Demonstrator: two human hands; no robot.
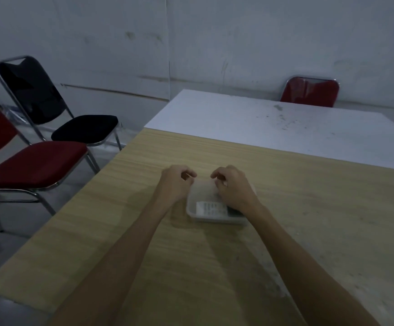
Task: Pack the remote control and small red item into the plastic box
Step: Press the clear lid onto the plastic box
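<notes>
Between hands, on wooden table (pixel 214 267): plastic box (pixel 192 209) observed, remote control (pixel 211 207) lying inside. Left hand (pixel 174 182) curled at box edge, right hand (pixel 232 187) curled over it; clamping undetermined.

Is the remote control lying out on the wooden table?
No, the remote control lies inside the plastic box, which sits on the wooden table under the person's two hands.
</notes>
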